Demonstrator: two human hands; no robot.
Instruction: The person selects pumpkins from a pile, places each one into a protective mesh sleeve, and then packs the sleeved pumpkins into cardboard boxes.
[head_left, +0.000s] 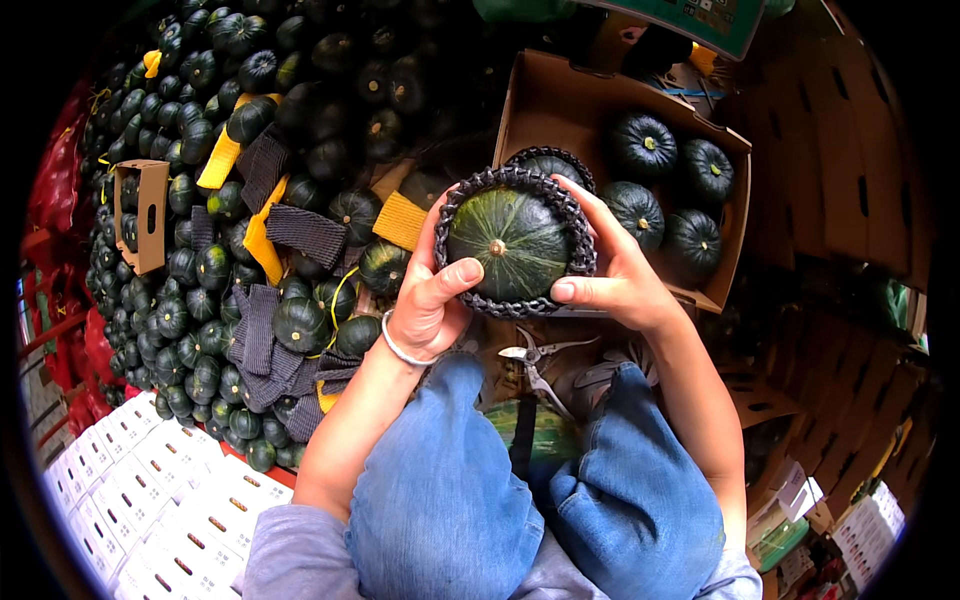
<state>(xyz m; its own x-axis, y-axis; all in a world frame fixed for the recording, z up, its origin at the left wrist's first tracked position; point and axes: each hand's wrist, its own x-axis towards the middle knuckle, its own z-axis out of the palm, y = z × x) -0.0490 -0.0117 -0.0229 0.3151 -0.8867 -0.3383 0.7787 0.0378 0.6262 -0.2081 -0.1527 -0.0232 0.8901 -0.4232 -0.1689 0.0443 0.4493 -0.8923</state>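
Observation:
A dark green kabocha squash with lighter streaks is held between my two hands, its pale stem stub facing up. Around its side runs a black foam net sleeve. My left hand grips the left side, thumb resting on the rind. On the opposite side my right hand presses its fingers against the sleeve, with the thumb near the lower edge. Just beyond, an open cardboard box contains several bare squashes. Another squash in a black sleeve is partly hidden behind the held one.
A big heap of squashes spreads on the left, strewn with black net sleeves and yellow ones. Pruning shears lie between my feet. White cartons stand lower left; brown cardboard is stacked at right.

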